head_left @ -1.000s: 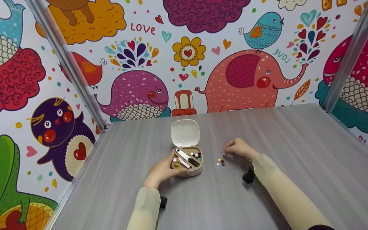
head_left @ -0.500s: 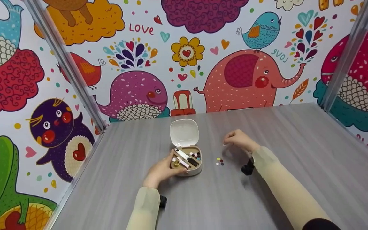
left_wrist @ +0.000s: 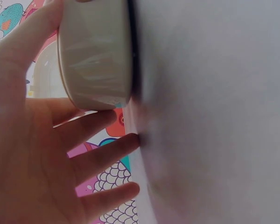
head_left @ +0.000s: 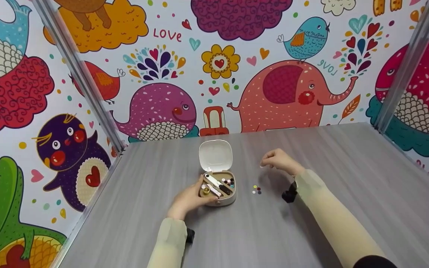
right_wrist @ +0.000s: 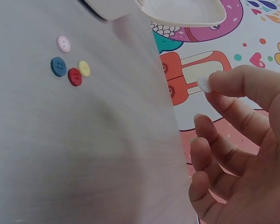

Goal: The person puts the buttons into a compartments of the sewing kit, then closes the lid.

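My left hand (head_left: 188, 199) grips a small cream sewing box (head_left: 227, 201) between thumb and fingers. The box's white lid (head_left: 215, 155) stands raised at the back. Inside its compartments lie a white-and-black tool (head_left: 216, 182), a gold thimble-like piece (head_left: 206, 191) and several small buttons (head_left: 229, 182). In the right wrist view, my right hand (right_wrist: 238, 126) pinches a white button (right_wrist: 204, 85) between thumb and forefinger, above the table. A pink button (right_wrist: 63, 44), blue button (right_wrist: 59, 66), red button (right_wrist: 75, 77) and yellow button (right_wrist: 84, 68) lie close together on the table between box and right hand.
The grey wood-grain table (head_left: 132, 223) meets a back wall (head_left: 184, 100) printed with cartoon animals. Metal posts (head_left: 88, 85) stand at the left and right corners. Black wrist-camera mounts (head_left: 289, 193) hang at both sleeves.
Since a second ago, my right hand has risen from near the loose buttons, away from me, with the white button pinched. My left hand keeps its hold on the sewing box.
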A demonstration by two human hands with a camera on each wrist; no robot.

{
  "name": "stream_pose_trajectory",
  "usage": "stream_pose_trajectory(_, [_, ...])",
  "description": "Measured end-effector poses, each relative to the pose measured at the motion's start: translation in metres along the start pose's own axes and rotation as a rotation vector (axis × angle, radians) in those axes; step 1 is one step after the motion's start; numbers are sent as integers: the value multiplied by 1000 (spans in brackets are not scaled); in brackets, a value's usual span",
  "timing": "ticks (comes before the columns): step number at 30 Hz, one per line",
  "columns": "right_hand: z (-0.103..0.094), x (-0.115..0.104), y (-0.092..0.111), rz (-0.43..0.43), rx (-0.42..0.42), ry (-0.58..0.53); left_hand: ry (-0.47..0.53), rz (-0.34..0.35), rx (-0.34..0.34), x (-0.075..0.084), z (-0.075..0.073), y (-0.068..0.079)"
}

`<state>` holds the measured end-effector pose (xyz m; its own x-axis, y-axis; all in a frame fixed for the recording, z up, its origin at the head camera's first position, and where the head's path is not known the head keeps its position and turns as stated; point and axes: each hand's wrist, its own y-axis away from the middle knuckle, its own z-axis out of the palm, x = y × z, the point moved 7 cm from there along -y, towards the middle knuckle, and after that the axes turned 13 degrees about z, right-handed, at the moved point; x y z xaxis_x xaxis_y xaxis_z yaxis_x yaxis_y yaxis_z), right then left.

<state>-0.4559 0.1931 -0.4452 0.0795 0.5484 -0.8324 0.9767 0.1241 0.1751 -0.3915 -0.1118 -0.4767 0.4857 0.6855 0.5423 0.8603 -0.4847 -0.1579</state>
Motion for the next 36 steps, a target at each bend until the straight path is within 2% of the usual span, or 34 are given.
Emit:
stream_pose_trajectory(12, [2, -1, 0, -32, -1, 7, 3, -4, 1, -3, 1, 4])
stream_pose_trajectory(20, [16, -4, -2, -30, -28, -7, 27, -7, 1, -2, 3, 6])
stream_pose_trajectory(27, [28, -10, -7, 3, -28, -18, 7, -18, 2, 0, 0, 4])
stream_pose_trajectory(36, [43, -21, -8, -18, -63, -16, 15, -16, 2, 1, -1, 3])
